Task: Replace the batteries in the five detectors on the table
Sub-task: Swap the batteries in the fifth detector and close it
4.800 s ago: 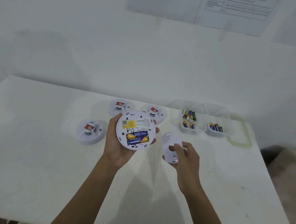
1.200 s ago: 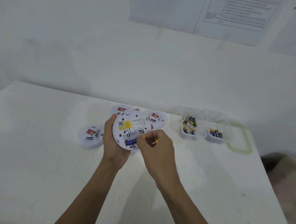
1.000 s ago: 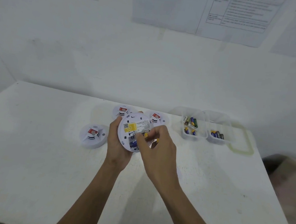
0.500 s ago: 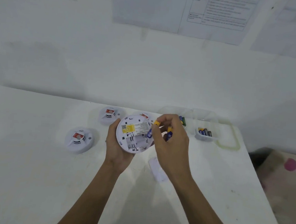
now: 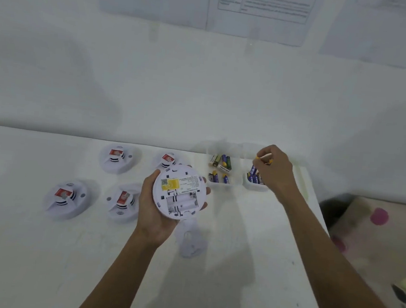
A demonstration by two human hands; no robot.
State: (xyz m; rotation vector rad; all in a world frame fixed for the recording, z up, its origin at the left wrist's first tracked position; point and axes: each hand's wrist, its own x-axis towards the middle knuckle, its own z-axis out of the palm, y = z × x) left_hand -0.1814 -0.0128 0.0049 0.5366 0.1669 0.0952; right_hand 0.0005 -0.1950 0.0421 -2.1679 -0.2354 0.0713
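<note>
- Left hand [image 5: 152, 213] curls round a round white plastic detector [image 5: 179, 191], underside up — its battery bay empty.
- Right hand [image 5: 273, 169] pinches blue-and-yellow cylindrical batteries [image 5: 258, 157] just above a small clear plastic tray [image 5: 255, 187] holding more.
- Left of the left hand, four more white detectors [image 5: 65, 197] lie on the white table [image 5: 37, 262] — a white plastic cover [image 5: 189, 242] lies just beneath it.

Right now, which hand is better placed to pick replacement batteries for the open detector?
Right: the right hand hangs over the right battery tray, pinching batteries; the left hand grips the detector, its compartment empty.
</note>
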